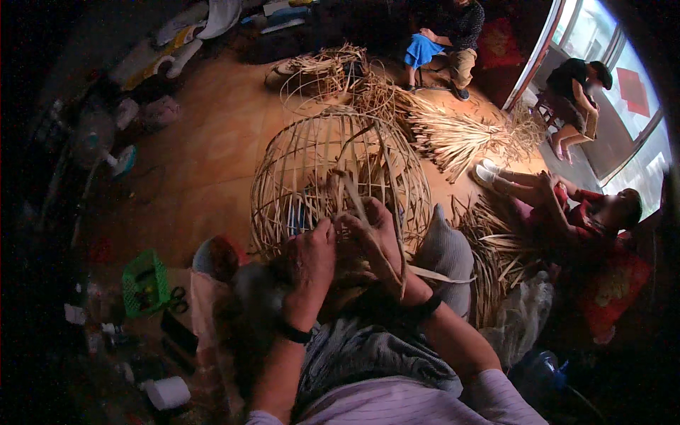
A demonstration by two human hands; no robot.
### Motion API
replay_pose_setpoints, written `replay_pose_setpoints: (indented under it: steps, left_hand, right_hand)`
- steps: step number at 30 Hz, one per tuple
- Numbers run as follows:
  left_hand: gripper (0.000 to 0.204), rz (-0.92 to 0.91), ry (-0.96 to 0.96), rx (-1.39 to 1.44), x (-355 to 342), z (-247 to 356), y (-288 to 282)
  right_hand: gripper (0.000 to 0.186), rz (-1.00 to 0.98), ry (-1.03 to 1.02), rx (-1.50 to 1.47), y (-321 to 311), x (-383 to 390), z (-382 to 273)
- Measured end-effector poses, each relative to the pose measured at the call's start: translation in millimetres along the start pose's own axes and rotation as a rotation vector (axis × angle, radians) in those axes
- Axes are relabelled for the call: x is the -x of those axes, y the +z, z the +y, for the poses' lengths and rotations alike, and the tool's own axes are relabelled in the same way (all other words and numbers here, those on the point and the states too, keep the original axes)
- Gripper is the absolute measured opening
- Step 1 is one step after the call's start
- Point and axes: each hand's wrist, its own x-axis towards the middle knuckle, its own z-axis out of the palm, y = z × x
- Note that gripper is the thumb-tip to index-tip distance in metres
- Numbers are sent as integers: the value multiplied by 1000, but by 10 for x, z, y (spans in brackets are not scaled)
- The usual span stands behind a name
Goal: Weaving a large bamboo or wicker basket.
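Note:
A large open-weave bamboo cage basket rests against my knees, its dome pointing away from me. My left hand grips the basket's near rim, fingers curled over the woven strips. My right hand is closed around several flat bamboo strips that rise from the rim. Both wrists carry dark bands. The part of the rim under my hands is hidden.
Loose bamboo strips lie heaped on the orange floor beyond the basket, with another unfinished basket behind. Three other people sit at the back and right. A green crate, scissors and small items lie at my left.

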Motion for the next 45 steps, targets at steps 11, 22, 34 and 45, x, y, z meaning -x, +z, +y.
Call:
replay_pose_setpoints:
  steps: [11, 22, 34, 45]
  left_hand:
    - [14, 321, 260, -234, 128, -202, 208]
    - [35, 17, -26, 166, 26, -6, 67]
    - [50, 296, 244, 28, 83, -349, 391]
    - [63, 108, 126, -239, 59, -1306, 1227]
  right_hand:
    - [44, -455, -283, 1021, -168, -196, -226]
    - [35, -708, -474, 1249, -209, -552, -417]
    - [66, -908, -759, 1589, -530, -365, -520]
    - [29, -644, -1098, 1390, -78, -551, -75]
